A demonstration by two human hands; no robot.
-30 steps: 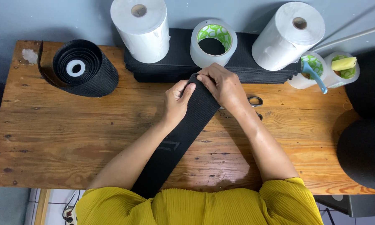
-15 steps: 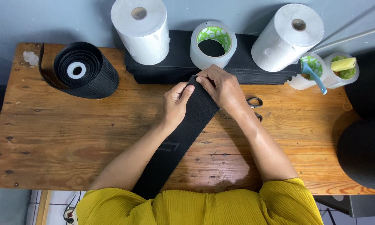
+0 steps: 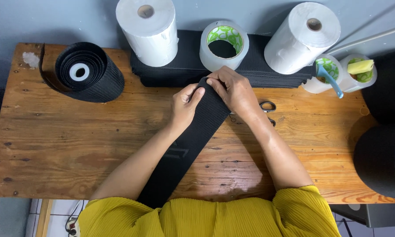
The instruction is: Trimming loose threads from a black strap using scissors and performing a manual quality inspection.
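Pinched between both hands, left hand (image 3: pixel 185 104) and right hand (image 3: pixel 235 90) grip the black ribbed band (image 3: pixel 193 140) at its far end; its length trails toward 7 o'clock across the wooden table (image 3: pixel 74 145), scissors (image 3: pixel 267 107) apparently half hidden beside the right wrist.

A long ribbed black elastic band (image 3: pixel 193 140) crossed the warm brown, knot-speckled wooden desk (image 3: pixel 74 149). At ten o'clock sat a black ribbed roll with a white core (image 3: pixel 81 72). At twelve o'clock, a translucent tape ring showed a green-and-white patterned core (image 3: pixel 224 44), flanked by plain white paper rolls (image 3: pixel 149 30). The pleated sleeves were mustard yellow (image 3: pixel 206 217).
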